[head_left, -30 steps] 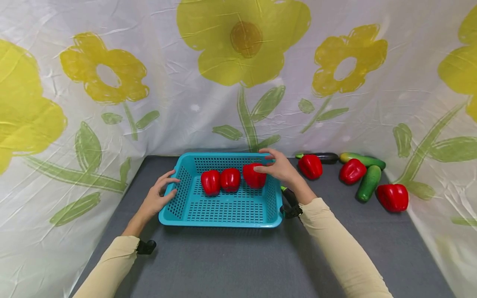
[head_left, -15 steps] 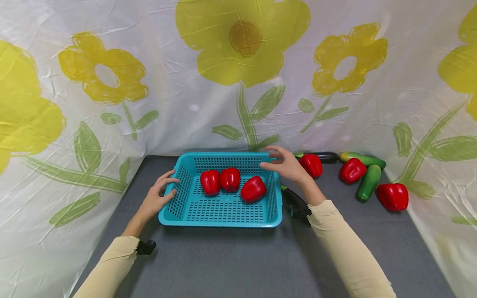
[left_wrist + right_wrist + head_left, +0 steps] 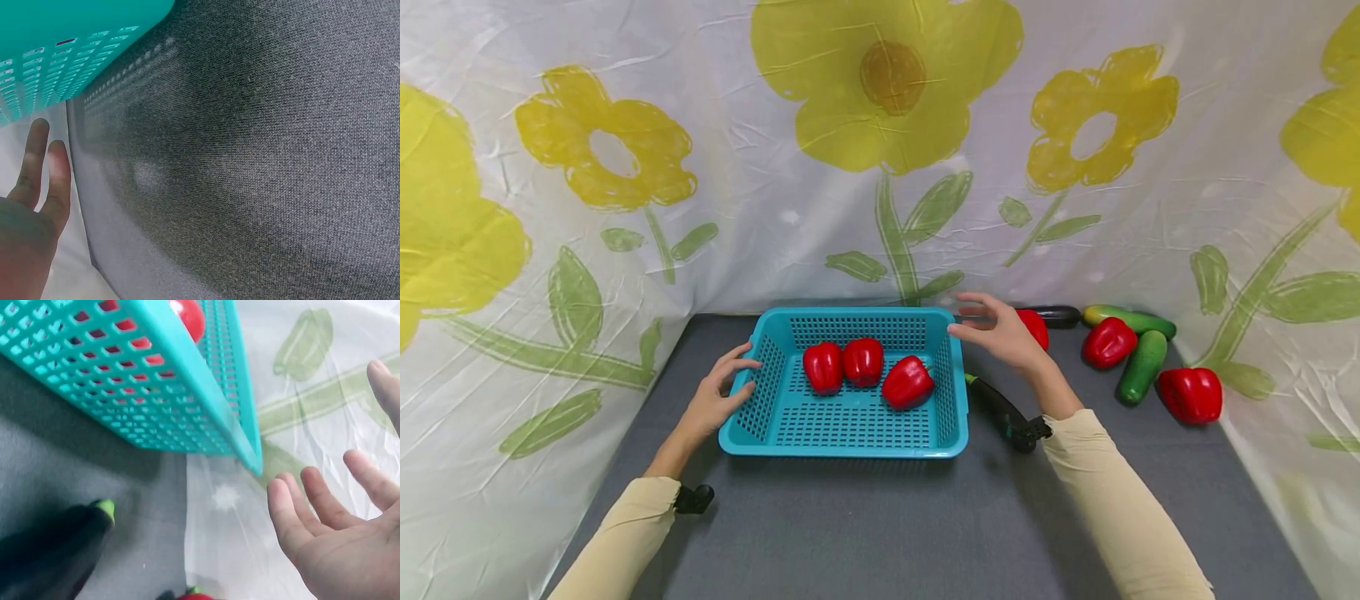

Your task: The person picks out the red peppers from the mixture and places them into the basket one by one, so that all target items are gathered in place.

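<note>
A blue perforated plastic basket holds three red bell peppers: one at the left, one in the middle and one lying tilted at the right. My left hand is at the basket's left rim, its fingers spread and fingertips overlapping the rim. In the left wrist view, two extended fingers show beside the basket wall. Just outside the right rim, my right hand hovers with spread fingers and nothing in it. An eggplant lies below that hand, partly behind the wrist camera.
Behind the right hand, a red pepper and another eggplant are partly covered. Farther right lie two red peppers, a cucumber and a yellow-green cucumber-like vegetable. A flowered cloth hangs behind the grey table.
My right hand has let go of the rightmost pepper, which has settled tilted in the basket. That hand has then moved right, past the rim. The left hand has stayed in place.
</note>
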`<state>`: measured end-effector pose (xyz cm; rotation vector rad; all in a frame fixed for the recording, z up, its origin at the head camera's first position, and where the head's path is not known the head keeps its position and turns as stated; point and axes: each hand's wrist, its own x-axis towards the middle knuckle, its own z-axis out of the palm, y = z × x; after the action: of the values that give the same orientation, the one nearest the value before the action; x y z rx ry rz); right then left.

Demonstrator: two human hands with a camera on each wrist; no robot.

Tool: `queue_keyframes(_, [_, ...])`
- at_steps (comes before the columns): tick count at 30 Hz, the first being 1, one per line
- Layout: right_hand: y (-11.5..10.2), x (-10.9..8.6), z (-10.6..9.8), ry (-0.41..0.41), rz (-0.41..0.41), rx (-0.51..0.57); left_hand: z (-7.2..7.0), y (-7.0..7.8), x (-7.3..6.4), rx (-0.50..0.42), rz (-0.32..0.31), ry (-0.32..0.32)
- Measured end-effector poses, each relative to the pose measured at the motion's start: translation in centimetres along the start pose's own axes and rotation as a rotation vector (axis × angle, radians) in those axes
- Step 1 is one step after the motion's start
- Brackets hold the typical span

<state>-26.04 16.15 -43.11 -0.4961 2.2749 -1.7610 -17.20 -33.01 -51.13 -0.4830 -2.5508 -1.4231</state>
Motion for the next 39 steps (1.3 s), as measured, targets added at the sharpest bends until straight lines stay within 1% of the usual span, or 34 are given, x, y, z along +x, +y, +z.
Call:
queue_keyframes(7, [0.9,-1.0,-1.5,0.043,-0.002,-0.033,0.1,0.2,0.0,-0.007,0.003,0.010])
queue_keyframes(17, [2.7,-2.1,-3.4,0.081,-0.010,-0.106,0.1,0.0,0.0,-0.023,0.015,0.014])
queue_keyframes(22, [3.5,-2.7,-4.2,0.110,0.004,-0.096,0.1,-0.3,0.1,-0.014,0.005,0.013])
queue_keyframes(26, [3.9,-3.2,-4.6,0.115,0.015,-0.078,0.1,-0.4,0.1,-0.010,0.001,0.016])
queue_keyframes(35, [5.0,-4.4,-5.8,0.127,0.035,-0.089,0.1,-0.5,0.2,-0.011,0.029,0.021])
queue_keyframes(39, [5.7,-4.9,-6.7,0.143,0.033,-0.085,0.1,-0.4,0.1,-0.025,0.028,0.023])
